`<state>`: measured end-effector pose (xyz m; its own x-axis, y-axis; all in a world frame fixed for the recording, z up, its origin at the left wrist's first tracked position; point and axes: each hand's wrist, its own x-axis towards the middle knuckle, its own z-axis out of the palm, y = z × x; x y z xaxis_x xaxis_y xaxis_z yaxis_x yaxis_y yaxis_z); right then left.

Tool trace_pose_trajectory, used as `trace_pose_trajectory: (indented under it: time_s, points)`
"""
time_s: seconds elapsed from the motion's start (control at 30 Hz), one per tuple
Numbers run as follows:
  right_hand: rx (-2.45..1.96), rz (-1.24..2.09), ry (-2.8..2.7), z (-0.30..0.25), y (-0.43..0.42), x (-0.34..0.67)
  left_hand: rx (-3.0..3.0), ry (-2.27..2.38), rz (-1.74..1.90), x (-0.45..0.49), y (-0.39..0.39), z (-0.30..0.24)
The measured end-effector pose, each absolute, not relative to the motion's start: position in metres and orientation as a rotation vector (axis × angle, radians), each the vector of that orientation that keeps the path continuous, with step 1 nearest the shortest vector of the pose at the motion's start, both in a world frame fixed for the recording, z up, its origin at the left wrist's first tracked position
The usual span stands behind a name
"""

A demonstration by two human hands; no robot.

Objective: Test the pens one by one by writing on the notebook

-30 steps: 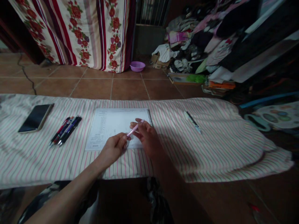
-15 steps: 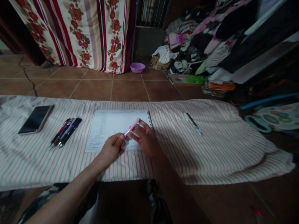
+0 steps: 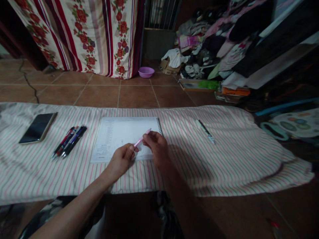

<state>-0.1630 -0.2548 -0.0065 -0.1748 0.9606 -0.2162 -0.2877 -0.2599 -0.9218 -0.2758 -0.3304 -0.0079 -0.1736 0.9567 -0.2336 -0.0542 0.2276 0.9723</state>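
A pink pen [image 3: 139, 142] slants above a white spiral notebook [image 3: 124, 127], its upper end pointing away and to the right. My left hand [image 3: 123, 156] pinches the pen's lower end between thumb and fingers. Nearer the upper end, my right hand [image 3: 157, 144] grips the same pen with thumb and fingertips. Both hands hover over the lower right part of the notebook page, which carries print along its left side. The notebook's wire binding runs down its right edge, partly hidden by my right hand.
A striped cloth [image 3: 179, 176] covers the low surface. On the left lie a phone [image 3: 37, 127] and several pens [image 3: 71, 141]; to the right is a single dark and pale pen [image 3: 206, 131]. Beyond, a purple basin [image 3: 146, 72] stands on the tiled floor near piled clothes [image 3: 204, 46].
My right hand's fingers, spread beside the pen before, have closed on its upper part. The pen has shifted slightly right; my left hand still pinches its lower end.
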Motion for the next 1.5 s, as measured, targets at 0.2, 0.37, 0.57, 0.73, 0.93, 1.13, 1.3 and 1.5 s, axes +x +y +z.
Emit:
trace_pose_trajectory:
  time_s: [0.2,0.37,0.57,0.73,0.93,1.13,1.3,1.5]
  points:
    - [-0.933,1.734,-0.869,-0.002,-0.256,-0.163,0.825,1.393,1.186,-0.276,-0.330,-0.003]
    - [-1.143,1.646,-1.036,-0.005,-0.256,-0.162,0.925,1.432,1.199,-0.275,-0.332,-0.010]
    - [-0.856,1.892,-0.858,-0.003,-0.254,-0.158,0.693,1.325,1.213,-0.270,-0.330,0.003]
    - [-0.984,1.782,-1.036,-0.005,-0.256,-0.159,0.739,1.348,1.232,-0.271,-0.329,0.000]
    - [-0.965,1.808,-1.025,-0.007,-0.256,-0.159,0.679,1.282,1.227,-0.270,-0.331,0.003]
    - [-0.925,1.859,-0.950,-0.004,-0.257,-0.161,0.725,1.335,1.233,-0.270,-0.331,-0.001]
    - [-1.068,1.734,-1.021,-0.007,-0.256,-0.161,0.676,1.327,1.222,-0.267,-0.332,0.000]
    - [-0.918,1.876,-0.913,-0.001,-0.257,-0.160,0.663,1.318,1.254,-0.265,-0.331,0.000]
